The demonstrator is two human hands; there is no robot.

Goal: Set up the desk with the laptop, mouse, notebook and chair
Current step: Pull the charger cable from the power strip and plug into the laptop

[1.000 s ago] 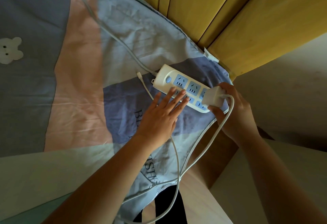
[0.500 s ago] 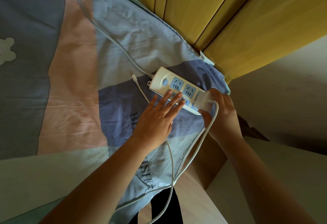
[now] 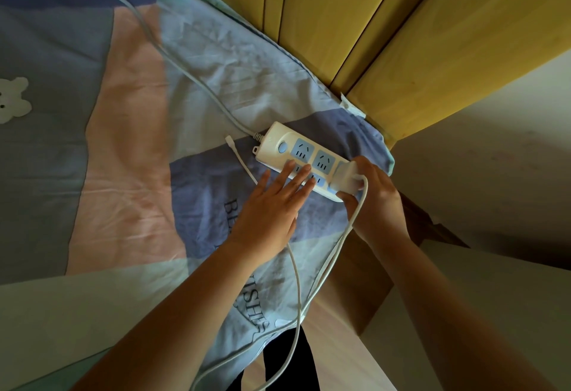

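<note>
A white power strip [image 3: 279,143] with blue sockets lies on a patchwork bedsheet [image 3: 129,155] near the bed's right corner. My left hand [image 3: 272,205] lies flat, its fingertips pressing on the strip's near edge. My right hand [image 3: 374,196] grips a white power adapter [image 3: 346,177] seated at the strip's right end. The adapter's white cable [image 3: 327,264] runs down off the bed. Laptop, mouse, notebook and chair are out of view.
A thin white charging cable [image 3: 244,165] with a loose plug lies left of the strip. The strip's own cord [image 3: 160,47] runs off to the upper left. Yellow wooden panels [image 3: 370,25] stand behind the bed, a pale wall [image 3: 494,174] to the right.
My right hand has pushed the adapter down from above the strip's right end onto it. My left hand has stayed flat on the strip.
</note>
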